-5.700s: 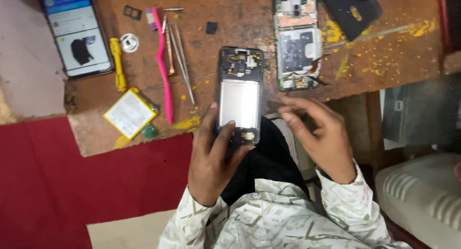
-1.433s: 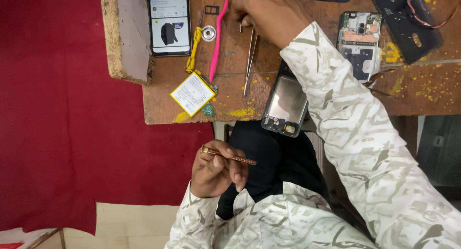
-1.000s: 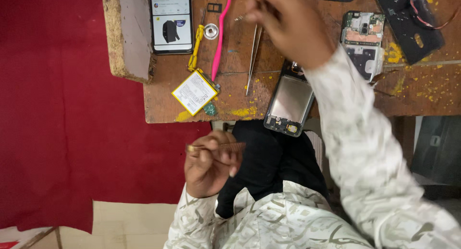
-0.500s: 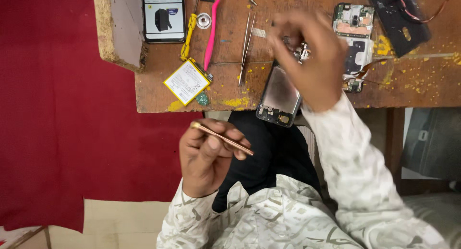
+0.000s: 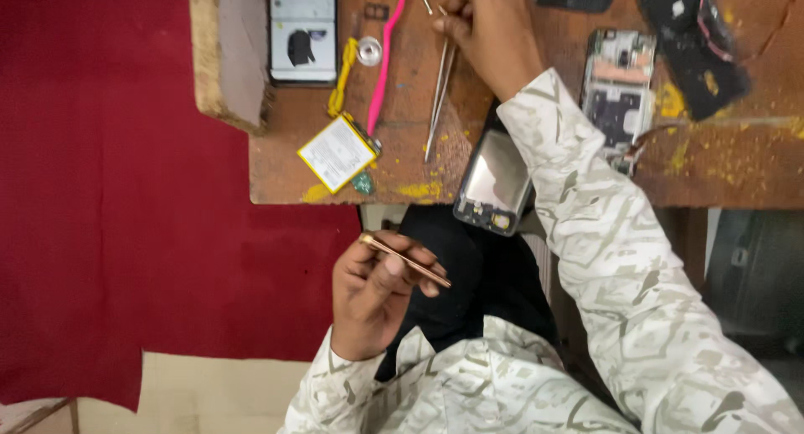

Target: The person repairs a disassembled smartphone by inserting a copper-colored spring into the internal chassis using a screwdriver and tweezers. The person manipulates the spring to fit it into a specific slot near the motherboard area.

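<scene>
- We see the left hand (image 5: 373, 296) held low over the lap, off the bench (image 5: 285, 166); its fingers are closed around a thin copper-coloured rod (image 5: 405, 260), which lies slanted across the fingertips, one end up and to the left, the other down and to the right.
- The right hand (image 5: 494, 32) is stretched out over the far part of the bench; its fingers are pinched together at the top of a pair of metal tweezers (image 5: 438, 103), whose tips point back toward the near edge (we cannot tell whether the tweezers are lifted or lying on the wood).
- An opened phone body (image 5: 494, 183) with a shiny inner plate lies just under the right sleeve (image 5: 603, 233); it juts out over the near edge of the bench.
- A flat white battery with yellow edges (image 5: 337, 153) lies left of the tweezers, near the edge; a small green pick (image 5: 362, 183) touches its corner.
- A pink tool (image 5: 385, 57) and a yellow tool (image 5: 342, 78) lie side by side beyond the battery; a small round metal piece (image 5: 368, 50) sits between them.
- A lit phone (image 5: 303, 32) lies at the far left; a phone frame with bare circuit boards (image 5: 618, 90) lies right of the sleeve; a black back cover (image 5: 695, 49) sits further right, amid yellow powder.
</scene>
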